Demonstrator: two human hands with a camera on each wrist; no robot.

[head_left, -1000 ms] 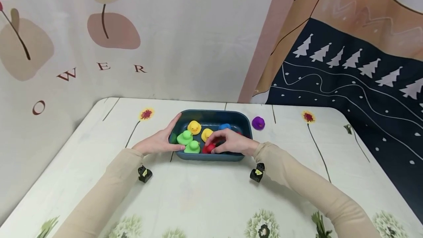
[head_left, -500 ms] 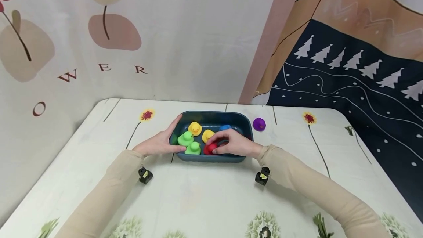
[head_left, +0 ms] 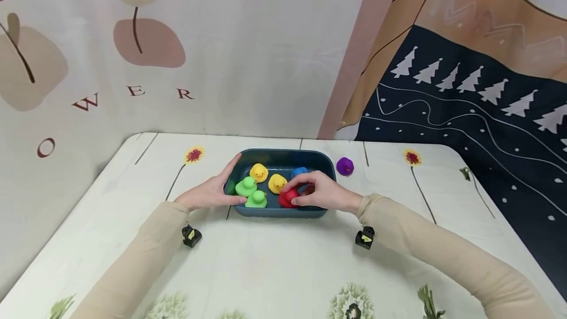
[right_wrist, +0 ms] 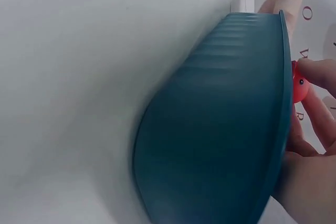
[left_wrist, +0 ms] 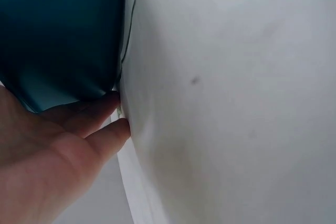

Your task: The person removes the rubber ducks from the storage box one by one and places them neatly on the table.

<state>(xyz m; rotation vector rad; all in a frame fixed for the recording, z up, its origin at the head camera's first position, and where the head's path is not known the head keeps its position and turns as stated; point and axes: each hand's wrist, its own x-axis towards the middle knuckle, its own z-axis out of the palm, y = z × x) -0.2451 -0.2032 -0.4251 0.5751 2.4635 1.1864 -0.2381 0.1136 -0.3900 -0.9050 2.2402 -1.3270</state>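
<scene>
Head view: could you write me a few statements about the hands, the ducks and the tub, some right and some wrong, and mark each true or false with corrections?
1. The purple duck is inside the tub. False: the purple duck sits on the table, outside the tub.
2. The right hand holds a red duck. True.
3. Two green ducks are near the tub's left end. True.
4. The left hand is holding a yellow duck. False: the left hand rests against the tub's left end and holds no duck.
5. Only one yellow duck shows in the tub. False: two yellow ducks show there.
</scene>
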